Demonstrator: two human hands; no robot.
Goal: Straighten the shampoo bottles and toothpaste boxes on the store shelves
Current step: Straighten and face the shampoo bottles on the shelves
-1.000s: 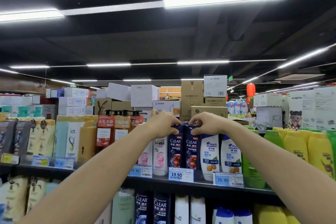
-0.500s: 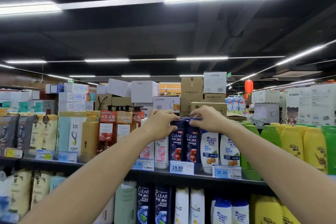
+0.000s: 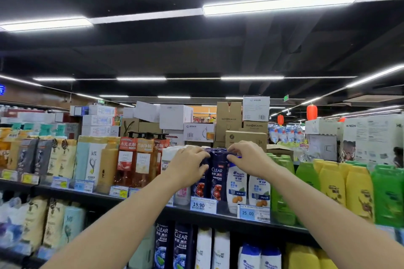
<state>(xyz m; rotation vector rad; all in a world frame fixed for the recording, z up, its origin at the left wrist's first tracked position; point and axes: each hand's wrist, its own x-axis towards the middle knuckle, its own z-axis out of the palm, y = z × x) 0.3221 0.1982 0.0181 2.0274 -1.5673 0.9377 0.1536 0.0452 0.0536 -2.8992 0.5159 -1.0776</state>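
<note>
Two dark blue Clear shampoo bottles (image 3: pixel 216 178) stand side by side on the top shelf (image 3: pixel 227 216), above a 19.90 price tag. My left hand (image 3: pixel 188 167) grips the left bottle from its left side, thumb low and fingers curled over the cap. My right hand (image 3: pixel 247 156) pinches the cap of the right bottle from the right. White Head & Shoulders bottles (image 3: pixel 237 185) stand just to the right, partly behind my right wrist. A pale pink-labelled bottle (image 3: pixel 182 195) shows below my left hand.
Orange pump bottles (image 3: pixel 135 159) and boxed sets stand left of my hands; green bottles (image 3: pixel 282 199) and yellow bottles (image 3: pixel 354 185) fill the right. The lower shelf holds more Clear bottles (image 3: pixel 172 244) and white bottles (image 3: pixel 213 247). Cardboard boxes (image 3: pixel 228 120) are stacked behind.
Both hands stay on the Clear bottle tops. My left hand has shifted to the bottle's side, my right fingers have spread along the caps, and the camera has tilted upward.
</note>
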